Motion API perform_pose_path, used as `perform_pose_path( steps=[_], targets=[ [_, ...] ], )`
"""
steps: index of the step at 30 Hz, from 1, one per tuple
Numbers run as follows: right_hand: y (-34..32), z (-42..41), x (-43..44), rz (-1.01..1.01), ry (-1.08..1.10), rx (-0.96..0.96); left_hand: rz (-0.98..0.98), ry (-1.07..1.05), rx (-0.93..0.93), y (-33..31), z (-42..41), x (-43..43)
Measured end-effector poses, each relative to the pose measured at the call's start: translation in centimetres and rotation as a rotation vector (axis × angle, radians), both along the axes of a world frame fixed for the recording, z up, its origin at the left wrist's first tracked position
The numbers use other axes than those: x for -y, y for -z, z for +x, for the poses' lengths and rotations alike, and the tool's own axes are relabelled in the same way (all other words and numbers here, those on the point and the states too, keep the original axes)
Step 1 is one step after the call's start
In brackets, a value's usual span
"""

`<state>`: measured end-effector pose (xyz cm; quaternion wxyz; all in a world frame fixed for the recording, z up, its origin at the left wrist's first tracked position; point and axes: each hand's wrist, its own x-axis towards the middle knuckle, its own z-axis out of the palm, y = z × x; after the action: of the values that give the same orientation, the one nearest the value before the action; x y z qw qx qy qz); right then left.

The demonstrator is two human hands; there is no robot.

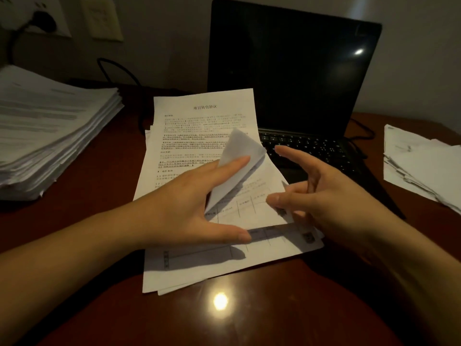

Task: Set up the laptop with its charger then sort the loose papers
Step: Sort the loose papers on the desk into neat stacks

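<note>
**Curling sheet sits between the two hands**

At far left a thick stack of papers (50, 131) rests on the dark, glossy wooden table (99, 191), well apart from the work. In the middle, thin printed loose sheets (199, 126) lie fanned, long axis running away from the person, their top right corner overlapping the open laptop (294, 71). The left hand (189, 203) lies on them, fingers straight, thumb pressing a ruled form (199, 255), index finger against a limp sheet (239, 156) that curls upward. That sheet's free edge is nearest the right hand (331, 196), whose fingers are spread with the thumb by the edge; blur hides whether it pinches anything. A smaller ragged pile (421, 166) lies at far right.
</note>
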<state>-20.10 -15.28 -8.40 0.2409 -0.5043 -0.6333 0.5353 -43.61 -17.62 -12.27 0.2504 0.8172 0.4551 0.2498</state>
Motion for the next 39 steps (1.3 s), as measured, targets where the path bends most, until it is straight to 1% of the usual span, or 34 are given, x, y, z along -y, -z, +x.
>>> perform_pose_path(
  steps=[4, 9, 11, 14, 16, 20, 22, 25, 30, 34, 36, 39],
  targets=[
    [0.2, 0.0, 0.0, 0.060, 0.070, -0.063, -0.027, -0.005, 0.062, -0.2, -0.1, 0.1],
    [0.9, 0.2, -0.4, 0.173, 0.090, -0.016, -0.028, 0.017, 0.176, 0.2, -0.3, 0.0],
    [0.8, 0.5, -0.6, 0.142, 0.048, -0.013, -0.011, -0.008, 0.206, 0.2, -0.4, 0.0],
    [0.0, 1.4, -1.0, 0.058, -0.036, -0.031, 0.073, -0.047, 0.257, -0.2, -0.2, 0.2],
    [-0.3, 1.7, -1.0, 0.046, -0.034, -0.060, 0.093, -0.061, 0.293, -0.5, -0.2, 0.4],
    [0.1, 1.1, -0.8, 0.096, 0.015, -0.101, 0.130, -0.032, 0.193, -0.2, -0.1, 0.3],
    [0.7, 0.6, -0.7, 0.147, 0.051, -0.110, 0.090, 0.001, 0.138, -0.2, 0.0, 0.3],
    [1.3, 0.3, -0.8, 0.225, 0.075, -0.084, 0.081, 0.008, 0.128, -0.1, 0.1, 0.1],
    [0.2, 1.6, -1.1, 0.127, -0.012, -0.097, 0.094, -0.056, 0.269, -0.1, 0.2, 0.3],
    [0.1, 1.8, -1.1, 0.146, -0.015, -0.114, 0.148, -0.075, 0.175, -0.2, 0.3, 0.3],
    [0.4, 1.5, -1.1, 0.140, -0.020, -0.166, 0.093, -0.054, 0.146, -0.2, 0.3, 0.5],
    [0.6, 1.4, -1.0, 0.118, -0.039, -0.242, 0.083, -0.007, 0.160, -0.1, 0.5, 0.7]
  ],
)
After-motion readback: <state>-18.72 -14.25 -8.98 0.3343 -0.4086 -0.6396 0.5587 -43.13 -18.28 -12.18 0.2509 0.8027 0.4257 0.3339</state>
